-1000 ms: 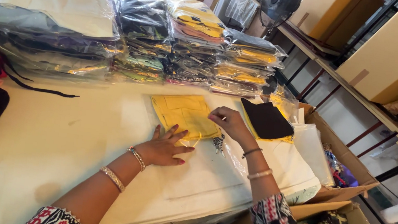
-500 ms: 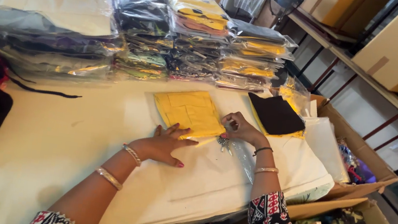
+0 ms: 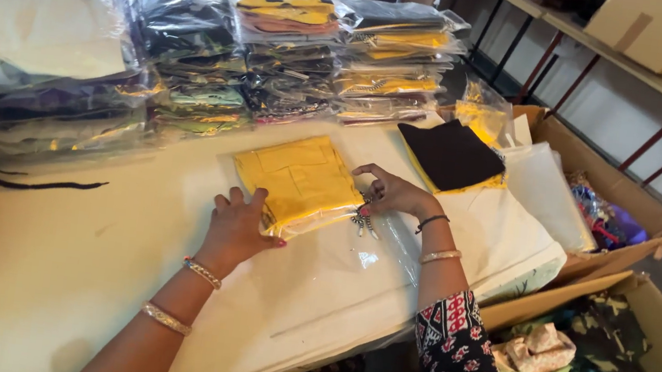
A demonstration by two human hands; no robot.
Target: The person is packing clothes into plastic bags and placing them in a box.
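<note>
Your right hand (image 3: 394,192) pinches the near right corner of the folded yellow garment (image 3: 296,178), fingertips together where a small dark tassel (image 3: 364,220) hangs, likely to steady that edge. Just left of that pinch, your left hand (image 3: 237,227) lies flat with fingers spread on the garment's near edge, pressing it to the clear plastic sleeve (image 3: 356,256) beneath. Both wrists angle inward, forearms low. Beyond the garment stand stacks of bagged clothes (image 3: 280,54); right of it lies a black folded cloth (image 3: 451,153).
</note>
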